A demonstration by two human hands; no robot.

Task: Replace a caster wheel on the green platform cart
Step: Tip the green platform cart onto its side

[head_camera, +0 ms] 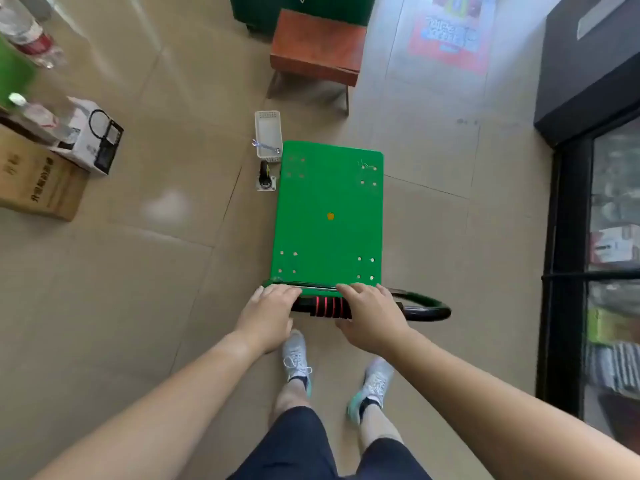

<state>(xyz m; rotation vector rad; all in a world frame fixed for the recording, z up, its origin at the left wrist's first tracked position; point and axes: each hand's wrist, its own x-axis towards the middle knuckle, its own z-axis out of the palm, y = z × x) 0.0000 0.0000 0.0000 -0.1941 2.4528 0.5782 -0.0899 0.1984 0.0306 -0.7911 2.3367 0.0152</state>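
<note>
As fingers [281, 289] curl — both hands [268, 317] [374, 318] grip handle [329, 307].

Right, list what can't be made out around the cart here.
- Head view: cart wheels and underside, hidden under the green deck.
- Wear on the loose caster: too small.
- Contents of the white tray: small, blurred.
- Ends of the handle grip: covered by the left hand and right hand.

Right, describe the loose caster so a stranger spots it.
Find the green platform cart in the middle of the view. Off its far left corner lies the loose caster. It is a black wheel on a silvery plate; the white tray and wrench lie beyond it.
</note>
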